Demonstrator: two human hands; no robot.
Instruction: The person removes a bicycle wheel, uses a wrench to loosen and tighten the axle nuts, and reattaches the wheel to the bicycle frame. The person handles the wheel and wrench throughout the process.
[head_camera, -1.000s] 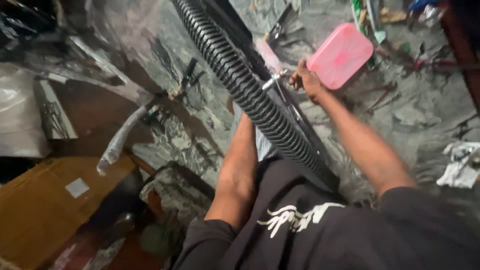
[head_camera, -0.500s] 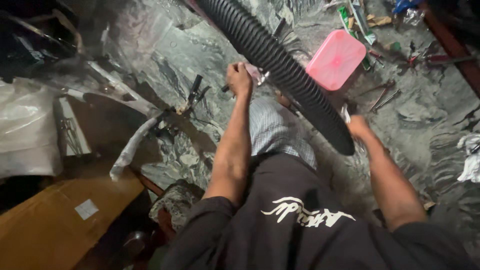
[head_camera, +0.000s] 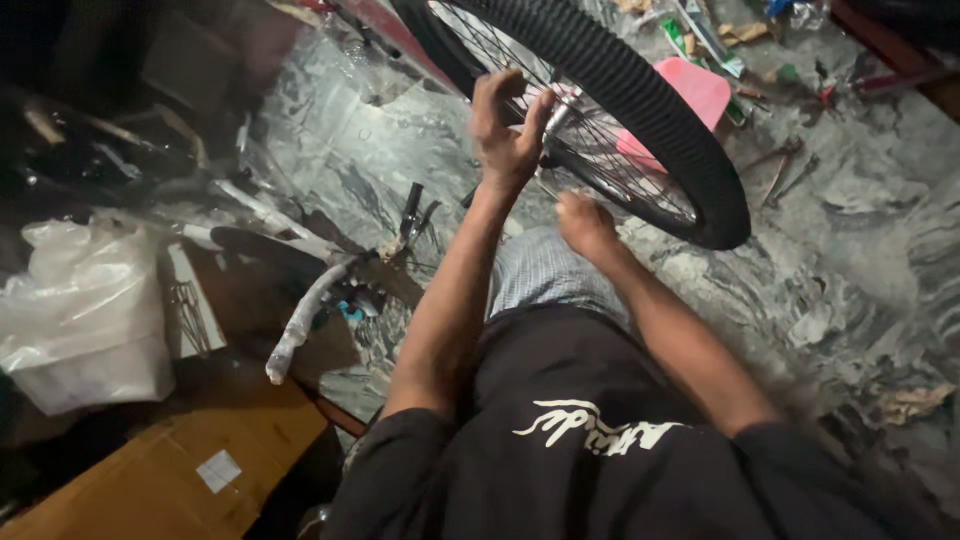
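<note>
A bicycle wheel with a knobby black tyre (head_camera: 640, 100) and thin metal spokes (head_camera: 600, 160) stands tilted in front of me. My left hand (head_camera: 505, 130) is raised inside the wheel, fingers curled around the spokes near the hub. My right hand (head_camera: 585, 225) hovers just below the spokes with fingers drawn in; I cannot make out anything in it. Both arms reach out over my black shirt and checked cloth on my lap.
A pink plastic box (head_camera: 690, 95) lies behind the wheel on the marbled floor. Tools and scraps lie at the top right. A wrapped bicycle part (head_camera: 305, 320), a white plastic bag (head_camera: 85, 315) and brown cardboard (head_camera: 170, 465) are at the left.
The wheel has turned from edge-on to show its spokes. My left hand moved up into the spokes, and my right hand came off the tyre toward the wheel's lower middle.
</note>
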